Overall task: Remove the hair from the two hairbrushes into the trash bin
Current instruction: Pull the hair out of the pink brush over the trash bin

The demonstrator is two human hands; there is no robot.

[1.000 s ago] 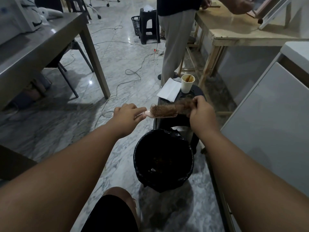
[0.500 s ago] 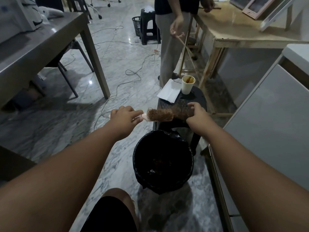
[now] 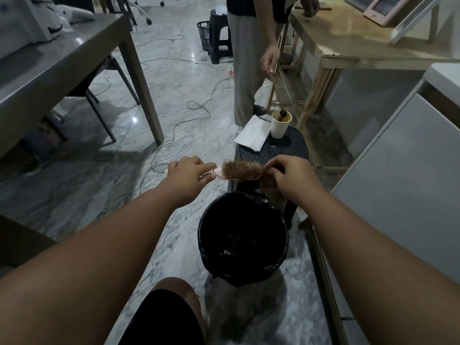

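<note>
A pink hairbrush (image 3: 234, 170) full of brown hair (image 3: 265, 179) lies level in the air above a bin lined with a black bag (image 3: 242, 239). My left hand (image 3: 190, 173) grips the brush's handle. My right hand (image 3: 290, 174) pinches the clump of hair at the brush's far end. Some brown hair lies inside the bin. I see only this one hairbrush.
Behind the bin stands a black stool (image 3: 271, 153) with a paper cup (image 3: 280, 125) and a white sheet (image 3: 252, 135). A standing person (image 3: 249, 58) dips a stick into the cup. Grey table (image 3: 62, 63) left, wooden table (image 3: 361, 43) back right, white cabinet (image 3: 403, 170) right, cables (image 3: 174, 128) on the floor.
My hands and the brush dropped slightly toward the bin, and my right hand shifted its hold on the hair. The standing person lowered a stick into the paper cup.
</note>
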